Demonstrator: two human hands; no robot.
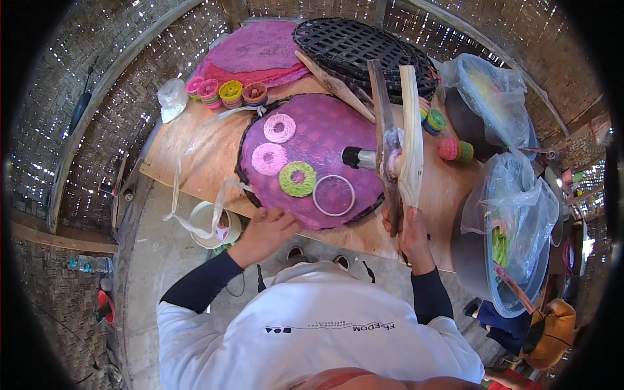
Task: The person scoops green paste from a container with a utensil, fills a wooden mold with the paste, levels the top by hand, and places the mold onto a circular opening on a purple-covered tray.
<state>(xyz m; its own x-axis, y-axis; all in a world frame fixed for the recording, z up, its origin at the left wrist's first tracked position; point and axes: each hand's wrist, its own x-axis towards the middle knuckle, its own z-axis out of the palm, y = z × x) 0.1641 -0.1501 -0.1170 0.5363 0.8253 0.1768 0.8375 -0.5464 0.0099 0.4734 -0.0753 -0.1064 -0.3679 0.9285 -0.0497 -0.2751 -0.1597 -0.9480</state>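
My right hand (414,239) is closed round the lower ends of a wooden two-armed press (410,136). A metal cylinder with a dark end (359,158) sticks out from the press to the left, over a round tray covered in purple-pink cloth (344,117). On the cloth lie two pink rings of stringy dough (279,128) and a green dough ring (298,179). Beside the green one rests a thin white hoop (334,195). My left hand (266,231) is at the tray's near left edge, fingers loosely bent and apart, with nothing seen in it.
Several coloured stacks of small cups (231,91) stand at the back left, near a white bag (172,101). Behind are black woven trays (364,55). Plastic-covered tubs (478,244) line the right. A white bucket (214,224) sits below the table's left edge. Another person (552,335) is at lower right.
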